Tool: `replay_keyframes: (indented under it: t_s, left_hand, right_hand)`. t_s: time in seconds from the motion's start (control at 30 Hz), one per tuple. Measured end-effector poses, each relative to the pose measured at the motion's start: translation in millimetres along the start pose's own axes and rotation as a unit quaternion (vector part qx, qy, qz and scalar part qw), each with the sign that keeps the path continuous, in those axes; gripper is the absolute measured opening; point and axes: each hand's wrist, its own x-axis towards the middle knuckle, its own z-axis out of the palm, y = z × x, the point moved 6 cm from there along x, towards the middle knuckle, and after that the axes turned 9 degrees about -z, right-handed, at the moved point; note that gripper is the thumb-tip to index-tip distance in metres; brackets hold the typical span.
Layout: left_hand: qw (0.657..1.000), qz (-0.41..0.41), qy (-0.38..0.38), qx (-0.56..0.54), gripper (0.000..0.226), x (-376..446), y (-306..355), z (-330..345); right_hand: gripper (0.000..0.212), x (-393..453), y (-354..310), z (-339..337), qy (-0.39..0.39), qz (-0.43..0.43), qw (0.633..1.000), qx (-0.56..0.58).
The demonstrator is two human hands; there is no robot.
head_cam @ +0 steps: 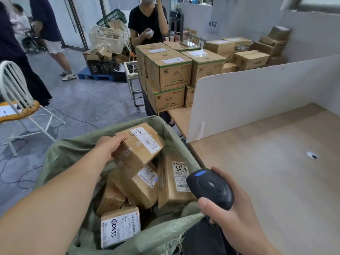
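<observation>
A green woven sack [60,153] stands open below me with several cardboard parcels inside. My left hand [108,147] grips the left end of the topmost parcel [141,144], which lies tilted with its white label facing up. My right hand [230,212] holds a black handheld barcode scanner [209,186] with a blue light on its head, pointed toward the parcels. Under the top parcel lie a labelled box [145,184], an upright box [174,181] marked by hand, and a small box [119,227] near the sack's front edge.
A wooden table [266,172] lies to my right, with a white partition board [257,96] standing along it. Stacked cartons [169,74] sit beyond it. A white chair [16,100] stands at left. People stand behind, near baskets and crates on the grey floor.
</observation>
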Motion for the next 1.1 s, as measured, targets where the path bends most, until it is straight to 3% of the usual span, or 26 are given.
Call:
replay_keyframes:
  t_s: [0.07, 0.13, 0.3, 0.43, 0.63, 0.77, 0.97, 1.1]
  left_hand:
    - [0.999, 0.016, 0.028, 0.005, 0.090, 17.4, 8.5, 4.7]
    - [0.998, 0.033, 0.044, 0.042, 0.102, 28.3, 12.4, 12.4]
    - [0.994, 0.028, 0.024, 0.104, 0.085, 56.3, -4.7, 37.3]
    - [0.983, 0.065, 0.071, 0.155, 0.038, 53.8, -6.4, 51.9]
    - [0.948, 0.031, -0.014, 0.316, 0.048, 29.3, -26.7, 84.9]
    - [0.917, 0.100, 0.026, 0.386, 0.051, 24.3, -20.6, 88.6]
    - [0.958, 0.063, -0.065, 0.271, 0.025, 29.5, -30.3, 86.2]
    - [0.913, 0.149, 0.012, 0.380, 0.054, 30.5, -19.0, 77.9]
  right_hand:
    - [0.086, 3.9, 3.9, -3.1, 0.005, 0.004, 1.000, -0.003]
    - [0.088, 8.0, 8.6, -7.1, 0.010, 0.008, 1.000, -0.008]
    - [0.089, 15.0, 18.7, -13.4, 0.023, 0.021, 0.999, -0.011]
    - [0.097, 17.2, 21.9, -16.7, 0.023, 0.026, 0.999, -0.016]
    - [0.087, 17.5, 26.7, -21.7, 0.031, 0.035, 0.999, -0.024]
    - [0.082, 14.4, 27.4, -25.0, 0.043, 0.031, 0.998, -0.040]
    - [0.087, 5.9, 21.7, -28.1, 0.048, 0.031, 0.998, -0.037]
    - [0.088, -5.0, 16.0, -28.4, 0.047, 0.029, 0.998, -0.029]
